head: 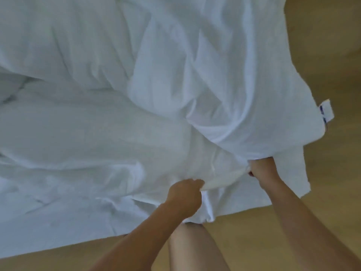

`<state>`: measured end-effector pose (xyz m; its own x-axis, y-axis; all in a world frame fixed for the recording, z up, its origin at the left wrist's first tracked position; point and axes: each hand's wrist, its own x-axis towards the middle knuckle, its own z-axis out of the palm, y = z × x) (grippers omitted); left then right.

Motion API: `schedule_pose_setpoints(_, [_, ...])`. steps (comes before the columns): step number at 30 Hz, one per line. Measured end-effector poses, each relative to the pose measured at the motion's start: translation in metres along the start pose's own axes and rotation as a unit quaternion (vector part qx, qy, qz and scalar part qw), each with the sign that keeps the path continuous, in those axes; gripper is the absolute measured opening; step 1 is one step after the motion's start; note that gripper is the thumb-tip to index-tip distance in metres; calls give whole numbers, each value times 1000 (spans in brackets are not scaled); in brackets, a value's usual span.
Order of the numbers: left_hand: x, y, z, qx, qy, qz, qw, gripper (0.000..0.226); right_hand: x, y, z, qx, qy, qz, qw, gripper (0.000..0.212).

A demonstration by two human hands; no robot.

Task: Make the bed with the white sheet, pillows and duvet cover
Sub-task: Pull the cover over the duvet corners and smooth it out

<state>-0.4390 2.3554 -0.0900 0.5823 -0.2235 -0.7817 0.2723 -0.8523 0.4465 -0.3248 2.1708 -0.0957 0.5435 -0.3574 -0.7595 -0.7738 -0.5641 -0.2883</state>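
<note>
both fists bunched on the duvet cover [224, 94] edge at the bed's near right corner, left hand [184, 194] and right hand [260, 170] apart. light, floppy, crease-prone cloth; looks best held by the hem corners.

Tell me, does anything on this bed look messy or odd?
Yes. The white bedding lies bunched and creased, not flat. Its label sticks out at the right edge, and both hands grip a fold at the near edge.
</note>
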Motion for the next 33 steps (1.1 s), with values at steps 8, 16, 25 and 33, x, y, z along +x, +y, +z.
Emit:
schedule_pose_setpoints(8, [-52,13,2,-196,13,47,979,15,-46,6,-31,229,115,-106,961,16])
schedule_pose_setpoints(16, [-52,31,47,-216,29,67,974,15,-59,79,-5,180,127,-28,975,31])
schedule_pose_setpoints(25, [-55,-60,78,91,175,82,977,85,-82,47,100,542,-189,120,810,29])
schedule_pose_setpoints(33, [-36,-135,46,61,300,-170,937,32,-108,92,32,616,-209,115,751,27])
